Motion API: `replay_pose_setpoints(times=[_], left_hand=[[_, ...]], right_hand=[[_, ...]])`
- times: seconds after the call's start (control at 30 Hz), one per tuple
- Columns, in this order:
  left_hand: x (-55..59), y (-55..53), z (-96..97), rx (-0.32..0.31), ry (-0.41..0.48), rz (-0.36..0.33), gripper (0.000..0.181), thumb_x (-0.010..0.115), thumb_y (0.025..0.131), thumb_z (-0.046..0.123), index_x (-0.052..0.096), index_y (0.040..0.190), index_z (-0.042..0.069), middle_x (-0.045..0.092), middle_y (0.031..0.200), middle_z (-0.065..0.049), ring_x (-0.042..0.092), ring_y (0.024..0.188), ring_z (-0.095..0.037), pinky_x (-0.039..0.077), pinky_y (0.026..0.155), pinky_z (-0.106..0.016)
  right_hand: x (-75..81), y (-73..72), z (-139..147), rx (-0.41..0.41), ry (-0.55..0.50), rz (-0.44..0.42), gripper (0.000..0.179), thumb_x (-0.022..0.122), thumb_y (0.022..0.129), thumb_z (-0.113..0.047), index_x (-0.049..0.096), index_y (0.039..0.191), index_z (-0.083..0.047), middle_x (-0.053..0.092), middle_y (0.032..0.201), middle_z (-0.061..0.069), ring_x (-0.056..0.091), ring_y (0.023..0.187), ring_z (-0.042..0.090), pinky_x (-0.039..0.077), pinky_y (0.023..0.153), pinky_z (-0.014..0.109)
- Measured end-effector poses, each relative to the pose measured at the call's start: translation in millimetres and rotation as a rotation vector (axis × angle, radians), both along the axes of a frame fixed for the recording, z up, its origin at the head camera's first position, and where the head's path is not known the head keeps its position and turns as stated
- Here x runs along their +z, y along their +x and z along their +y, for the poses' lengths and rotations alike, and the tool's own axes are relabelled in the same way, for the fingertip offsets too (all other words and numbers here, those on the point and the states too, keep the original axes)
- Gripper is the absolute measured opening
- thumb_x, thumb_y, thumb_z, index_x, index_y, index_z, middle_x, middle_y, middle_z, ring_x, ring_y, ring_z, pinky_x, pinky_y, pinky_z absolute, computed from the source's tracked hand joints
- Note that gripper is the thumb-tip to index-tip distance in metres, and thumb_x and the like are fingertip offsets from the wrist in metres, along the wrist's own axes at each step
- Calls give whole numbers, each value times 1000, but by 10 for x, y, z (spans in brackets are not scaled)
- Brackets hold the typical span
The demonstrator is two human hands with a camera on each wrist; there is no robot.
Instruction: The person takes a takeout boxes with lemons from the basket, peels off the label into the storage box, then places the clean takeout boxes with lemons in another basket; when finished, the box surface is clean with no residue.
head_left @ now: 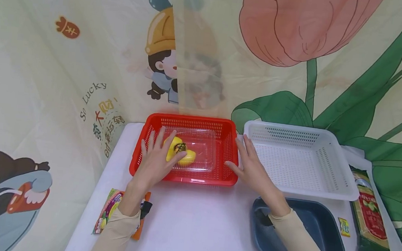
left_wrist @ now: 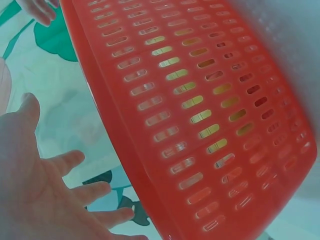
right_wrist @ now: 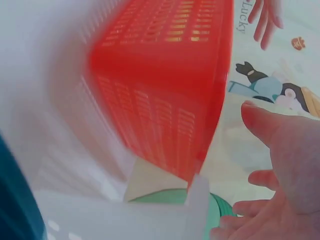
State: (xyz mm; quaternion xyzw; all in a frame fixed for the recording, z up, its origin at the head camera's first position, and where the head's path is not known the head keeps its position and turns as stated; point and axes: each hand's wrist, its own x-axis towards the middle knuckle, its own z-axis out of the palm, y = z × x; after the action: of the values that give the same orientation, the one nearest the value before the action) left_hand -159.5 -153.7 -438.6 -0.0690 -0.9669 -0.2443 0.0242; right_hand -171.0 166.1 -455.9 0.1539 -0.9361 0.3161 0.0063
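left hand [head_left: 155, 162] and right hand [head_left: 253, 169], released, hover by the red basket [head_left: 199, 177], its long axis running left-right.

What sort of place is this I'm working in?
Probably a makeshift indoor tabletop workspace: printed cloth hangs behind a white-covered table, and a red basket and a white basket stand side by side on it. The room beyond is hidden.

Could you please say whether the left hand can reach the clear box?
Likely yes: the left hand, holding nothing, is above the red basket, whose open top leaves the box exposed.
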Motion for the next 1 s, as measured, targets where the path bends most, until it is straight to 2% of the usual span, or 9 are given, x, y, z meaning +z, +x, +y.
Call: replay_pose_setpoints(times=[0.23, 0.53, 0.77, 0.9, 1.0], left_hand=[[-36, -24, -31, 0, 41, -29, 88, 55, 94, 67, 16, 164, 31, 7, 172, -11, 0, 156, -45, 0, 120, -73], [-59, -64, -65, 3, 102, -73, 86, 54, 95, 65, 15, 164, 33, 6, 172, -9, 2, 156, -45, 5, 120, -74], [-99, -127, -116, 4, 105, -85, 86, 51, 95, 67, 14, 164, 33, 6, 172, -10, 5, 156, -46, 7, 120, -74], [-100, -150, -133, 3, 112, -92, 88, 48, 94, 71, 14, 164, 31, 5, 172, -11, 5, 156, -46, 7, 121, -73], [-107, -170, -147, 1, 123, -98, 87, 51, 96, 67, 13, 164, 30, 4, 172, -13, 5, 155, -46, 6, 121, -72]], right_hand=[[-71, -4, -99, 20, -39, -25, 96, 78, 89, -36, 21, 162, -11, 8, 170, 16, 17, 155, 39, 55, 98, 54], [-114, -8, -196, 13, -60, -29, 94, 78, 89, -31, 23, 161, -5, 5, 171, 17, 10, 157, 38, 51, 103, 55], [-156, -2, -260, 8, -75, -38, 93, 78, 90, -31, 23, 161, -5, 7, 170, 18, 18, 155, 40, 52, 102, 55], [-172, 11, -298, 3, -79, -48, 92, 77, 90, -31, 24, 161, -5, 7, 170, 18, 16, 156, 40, 53, 101, 55], [-173, 19, -325, -12, -78, -44, 92, 78, 90, -30, 24, 161, -5, 7, 170, 19, 14, 156, 41, 53, 100, 55]])
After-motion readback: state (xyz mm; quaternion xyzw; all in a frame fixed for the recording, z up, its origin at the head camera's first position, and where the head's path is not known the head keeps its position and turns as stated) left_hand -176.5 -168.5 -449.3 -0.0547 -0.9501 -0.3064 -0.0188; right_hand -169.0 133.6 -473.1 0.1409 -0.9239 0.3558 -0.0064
